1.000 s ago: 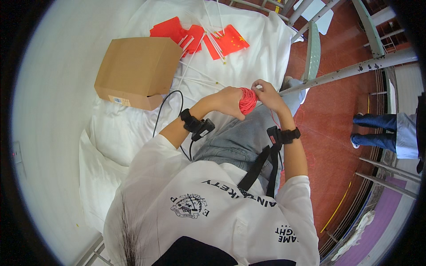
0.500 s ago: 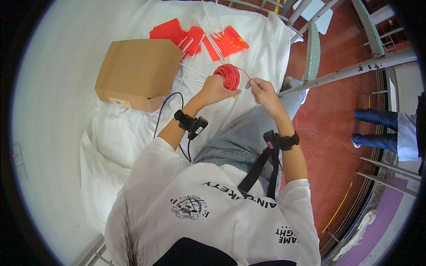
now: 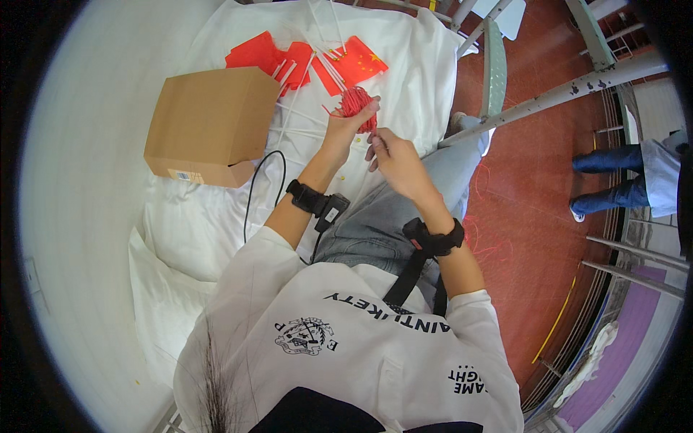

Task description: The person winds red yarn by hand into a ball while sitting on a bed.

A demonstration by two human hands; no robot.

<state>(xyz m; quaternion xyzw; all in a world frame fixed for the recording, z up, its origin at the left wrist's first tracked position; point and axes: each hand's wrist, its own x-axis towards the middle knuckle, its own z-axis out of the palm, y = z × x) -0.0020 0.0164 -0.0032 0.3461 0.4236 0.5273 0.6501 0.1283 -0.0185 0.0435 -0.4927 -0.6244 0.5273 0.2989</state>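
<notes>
A ball of red cord is gripped in my left hand, the thumb lying along its right side. Just below the ball, my right hand has its fingers curled together close to the cord; whether a strand runs between them is too small to make out. A short loose end of cord sticks out at the ball's left. Beyond the ball lie small red flags with yellow stars on white sticks, some of them folded over one another. A black strap with a small device circles each wrist.
An open-sided brown cardboard box stands on the white sheet to the left. A black cable runs beside it. Metal bed rails cross at the right, above a red floor with loose red strands. Another person stands far right.
The cord ball has turned in my left hand and shifted slightly left. My right hand has moved left and down, closer to the ball; the stretched strand between them no longer shows.
</notes>
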